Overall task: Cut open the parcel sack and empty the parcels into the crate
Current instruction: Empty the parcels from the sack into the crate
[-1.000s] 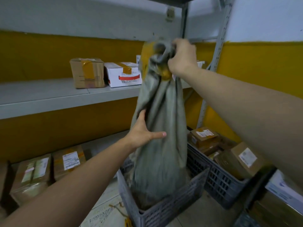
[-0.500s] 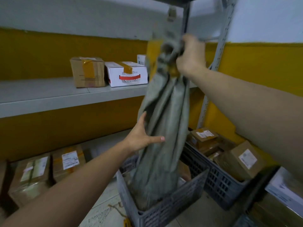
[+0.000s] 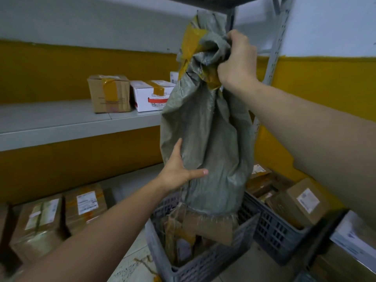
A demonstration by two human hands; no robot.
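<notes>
From the head camera, the grey woven sack (image 3: 205, 143) hung upside down over the near grey crate (image 3: 205, 259), its bunched, tape-patched end held high in front of the shelf upright (image 3: 276, 43). The right hand (image 3: 238, 60) had its grip clenched tight around that gathered end, fingers wrapped into the folds beside strips of yellow-brown tape (image 3: 191, 43). The left hand (image 3: 179, 169) lay against the sack's lower left side, thumb pointing right across the cloth and fingers curving round the far side; its grip was pressed on the fabric, though whether it actually pinched the cloth could not be told. The sack's frayed open mouth hung just above the crate's rim, and a brown cardboard parcel (image 3: 211, 226) showed directly beneath it, partly inside the crate, with other parcels blurred deeper down. A second grey crate (image 3: 274, 228) stood just beside the first on the right, filled with labelled brown boxes (image 3: 299, 202). On the grey shelf (image 3: 61, 123) behind sat a taped brown box (image 3: 109, 93) touching a white box with a red stripe (image 3: 152, 95). Below that shelf, at lower left, two labelled cardboard boxes (image 3: 61, 212) stood side by side on the floor.
</notes>
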